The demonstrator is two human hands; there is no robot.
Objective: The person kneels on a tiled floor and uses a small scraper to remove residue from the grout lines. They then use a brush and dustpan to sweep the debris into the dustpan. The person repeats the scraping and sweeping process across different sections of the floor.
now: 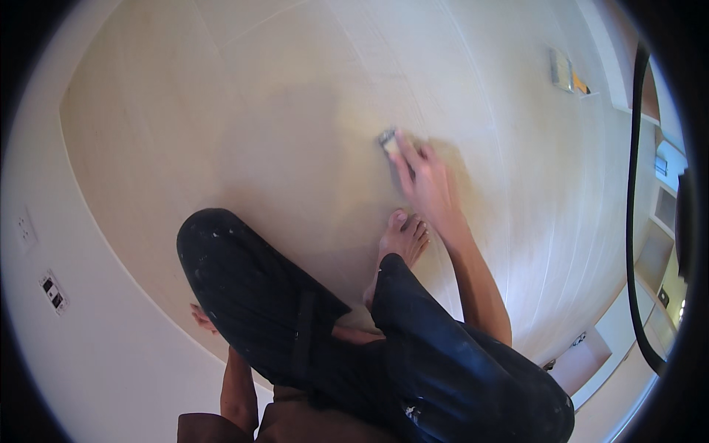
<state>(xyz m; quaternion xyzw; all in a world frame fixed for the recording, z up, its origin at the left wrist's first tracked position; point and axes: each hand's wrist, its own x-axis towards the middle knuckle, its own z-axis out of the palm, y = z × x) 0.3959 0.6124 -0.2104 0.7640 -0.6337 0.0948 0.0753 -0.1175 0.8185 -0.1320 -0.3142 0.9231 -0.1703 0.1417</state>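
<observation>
My right hand (429, 177) is low over the floor, its fingers closed on a small pale block with a dark end (390, 141), which is blurred and touches the floor (299, 149). I cannot tell exactly what kind of tool the block is. Just below that hand is my bare foot (403, 238). At the lower left, my left hand (205, 319) shows only in part beside my dark trouser knee, which hides the rest of it; whether it holds or leans on anything cannot be seen.
A wide brush with a yellow and black handle (565, 72) lies on the floor at the upper right. A white wall with a socket plate (53, 292) borders the floor at left. A black cable (632, 221) hangs at the right, before shelves (655, 252).
</observation>
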